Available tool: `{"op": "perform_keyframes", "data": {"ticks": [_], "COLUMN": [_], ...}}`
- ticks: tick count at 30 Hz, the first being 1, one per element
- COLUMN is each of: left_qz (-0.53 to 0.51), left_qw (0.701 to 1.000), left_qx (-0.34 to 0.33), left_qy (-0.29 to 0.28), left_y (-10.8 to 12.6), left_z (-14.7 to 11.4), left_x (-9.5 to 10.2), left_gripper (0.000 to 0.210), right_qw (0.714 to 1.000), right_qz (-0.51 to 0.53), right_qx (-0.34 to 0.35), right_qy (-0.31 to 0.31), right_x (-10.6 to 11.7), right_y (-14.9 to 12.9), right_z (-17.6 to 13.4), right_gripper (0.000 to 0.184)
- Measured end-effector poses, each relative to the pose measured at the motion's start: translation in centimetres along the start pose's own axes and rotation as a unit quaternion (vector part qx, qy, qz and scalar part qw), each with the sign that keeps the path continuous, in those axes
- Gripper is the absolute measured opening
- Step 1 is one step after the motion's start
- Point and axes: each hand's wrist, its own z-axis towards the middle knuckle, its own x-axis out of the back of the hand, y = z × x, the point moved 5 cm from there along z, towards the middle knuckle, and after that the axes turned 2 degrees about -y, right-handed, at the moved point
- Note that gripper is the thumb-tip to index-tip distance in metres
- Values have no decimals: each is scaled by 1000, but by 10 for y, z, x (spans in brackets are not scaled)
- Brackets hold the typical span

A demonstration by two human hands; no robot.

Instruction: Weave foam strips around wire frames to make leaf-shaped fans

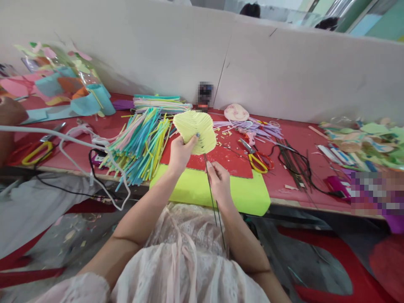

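White partition [142,50] along the back. In front of it, a red-topped table [303,143], crowded from end to end. Over its near edge, a lime-green sheet [189,185] drapes toward the seated person's lap; on the sheet's upper part lies a flat red board [238,164].

Far left of the table: a heap of pink, blue and orange paper pieces [59,86]. Another person's hand [11,112] shows near it at the edge of my view; its fingers I cannot make out.

Left of the board, a thick bundle of pastel strips [139,139], blue, pink and yellow, fanned toward the near edge.

Above the board: a pale yellow ribbed leaf-shaped piece [202,126], held up off the surface, ribbed face showing. The left hand [181,152] pinches its lower left side, thumb across the front. The right hand [218,179] sits just below, thumb and fingers closed on thin dark wires [212,195], which run from the piece's lower edge down toward the lap.

Right of the board, scissors [259,161] with yellow and red handles, resting near a pink glue gun [250,137]. Smallest: pale yellow scraps [224,134] scattered over the board.
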Motion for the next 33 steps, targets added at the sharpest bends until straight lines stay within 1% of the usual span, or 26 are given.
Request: {"op": "perform_keyframes", "data": {"ticks": [2,3,5,7,9,11,13,16,19,21,24,27,30,33], "left_qz": [24,27,2,-52,-111,-156,-185,-201,-190,-181,-182,-192,-193,-192], "left_qw": [1000,999,1000,997,988,978,971,965,969,975,980,980,980,980], "left_qx": [-8,-8,6,47,94,126,141,150,138,112,73,55,50,53], "left_qy": [12,16,13,-13,-42,-56,-59,-72,-77,-63,-21,9,13,2], "left_y": [2,2,0,-5,-11,-17,-20,-22,-18,-12,-4,1,2,0], "left_z": [-1,-1,-1,-1,0,1,3,3,0,-3,-4,-2,-2,-2], "left_x": [2,2,1,-2,-6,-7,-6,-5,-8,-9,-10,-9,-8,-8], "left_gripper": [33,32,34,38,41,42,40,37,38,40,45,49,49,45], "right_qw": [992,982,949,910,879,864,864,876,886,890,896,908,925,937], "right_qz": [-109,-167,-277,-367,-422,-443,-440,-419,-402,-393,-378,-357,-327,-298], "right_qx": [53,81,134,179,207,224,229,222,217,218,223,211,190,177], "right_qy": [29,40,60,76,84,85,84,84,82,77,66,55,44,42], "right_x": [2,2,1,-1,-3,-4,-5,-4,-4,-4,-6,-7,-7,-6], "right_y": [-2,-2,-2,-1,1,2,4,6,8,8,8,10,12,12], "right_z": [-1,-1,-2,-3,-2,-2,-2,-3,-4,-4,-5,-5,-4,-3], "right_gripper": [36,35,32,29,29,29,29,29,29,29,29,29,29,30]}}
